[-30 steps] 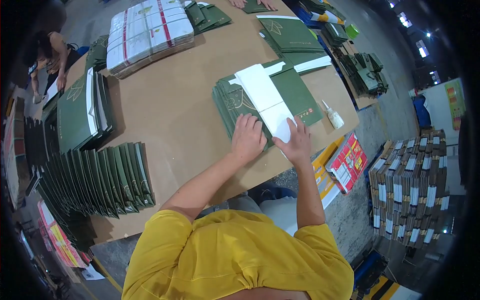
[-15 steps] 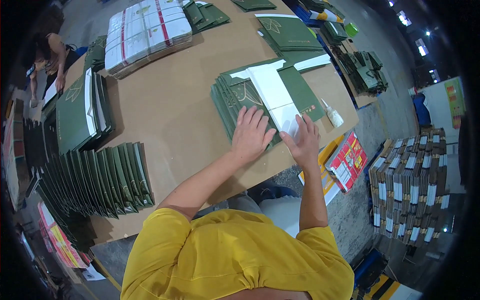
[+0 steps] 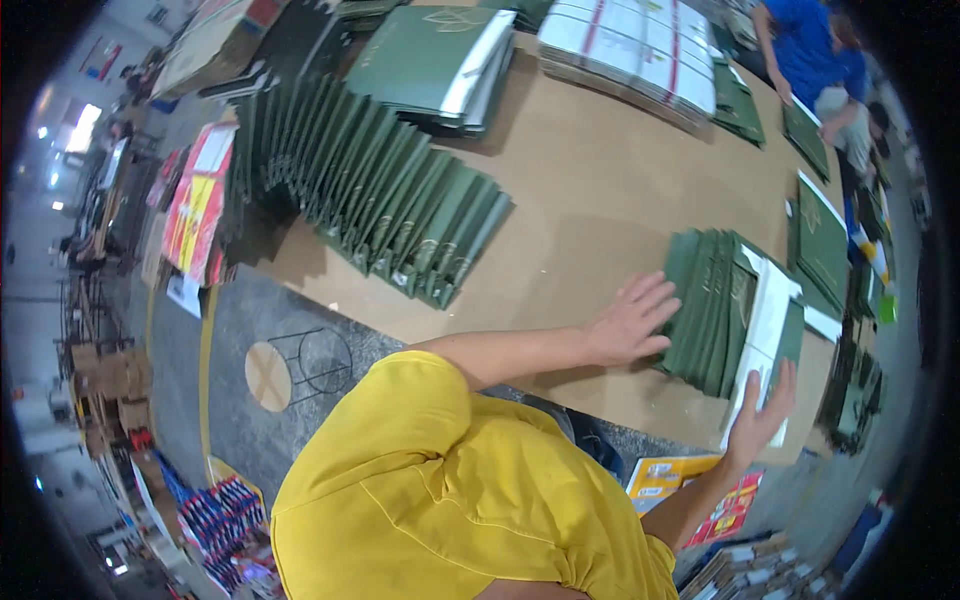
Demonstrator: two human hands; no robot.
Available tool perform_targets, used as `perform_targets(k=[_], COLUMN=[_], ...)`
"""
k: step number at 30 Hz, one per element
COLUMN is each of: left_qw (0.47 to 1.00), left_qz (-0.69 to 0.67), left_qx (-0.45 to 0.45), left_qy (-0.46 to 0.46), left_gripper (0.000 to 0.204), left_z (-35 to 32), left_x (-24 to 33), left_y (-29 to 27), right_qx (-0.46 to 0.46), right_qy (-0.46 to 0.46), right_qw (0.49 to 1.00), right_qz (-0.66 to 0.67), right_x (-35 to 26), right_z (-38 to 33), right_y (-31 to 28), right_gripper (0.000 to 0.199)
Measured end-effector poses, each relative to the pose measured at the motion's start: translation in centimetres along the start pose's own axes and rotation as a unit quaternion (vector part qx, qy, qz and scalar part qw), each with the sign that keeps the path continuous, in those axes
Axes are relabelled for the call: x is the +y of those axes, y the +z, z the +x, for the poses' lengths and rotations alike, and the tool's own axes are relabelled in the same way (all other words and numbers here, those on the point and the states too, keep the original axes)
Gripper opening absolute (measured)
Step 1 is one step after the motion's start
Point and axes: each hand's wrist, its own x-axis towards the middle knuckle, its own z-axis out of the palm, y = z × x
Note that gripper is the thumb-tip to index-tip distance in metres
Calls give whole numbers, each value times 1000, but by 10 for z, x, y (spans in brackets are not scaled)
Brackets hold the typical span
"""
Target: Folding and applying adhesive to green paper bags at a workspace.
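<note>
A stack of flat dark green paper bags (image 3: 700, 318) with gold line patterns rests near the right part of the table, its layers slightly fanned. Along its right side lies a long white paper strip (image 3: 765, 318). My left hand (image 3: 632, 318) is at the stack's left edge, fingers spread and holding nothing; whether the fingertips touch the bags I cannot tell. At the strip's near end is my right hand (image 3: 762, 412), its fingers stretched out and thumb apart, with the palm beside the white paper.
A long fanned row of green bags (image 3: 385, 190) runs along the table's left side. Behind it sits another green pile (image 3: 425, 60). A strapped white bundle (image 3: 630, 60) stands at the far edge. A person in blue (image 3: 815, 50) works beyond the far right corner. A round-topped stool (image 3: 268, 377) stands on the floor.
The view has swung left, so the table appears farther right. My left hand has come off the top of the stack to its left side. My right hand stays by the white strip.
</note>
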Motion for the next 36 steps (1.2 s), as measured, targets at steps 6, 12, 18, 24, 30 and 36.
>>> perform_targets(k=[6,12,18,24,30,36], left_qw=[945,819,743,753,752,785], left_qz=[237,436,496,485,486,444], left_qx=[133,156,102,112,72,77], left_qy=[-184,-339,-438,-431,-440,-425], left_gripper=[54,52,64,61,52,30], left_z=[-93,-117,-125,-123,-124,-130], left_x=[-75,-132,-167,-160,-169,-180], left_y=[-153,-258,-279,-275,-273,-270], right_qx=[-92,-463,-465,-456,-465,-464], right_qy=[-64,248,359,412,434,450], right_qw=[923,686,616,569,552,485], right_qz=[368,503,525,546,539,589], right_x=[-108,-170,-248,-252,-244,-249], right_z=[-5,-69,-84,-83,-81,-82], right_y=[80,291,341,357,364,369], right_gripper=[48,57,43,19,15,30])
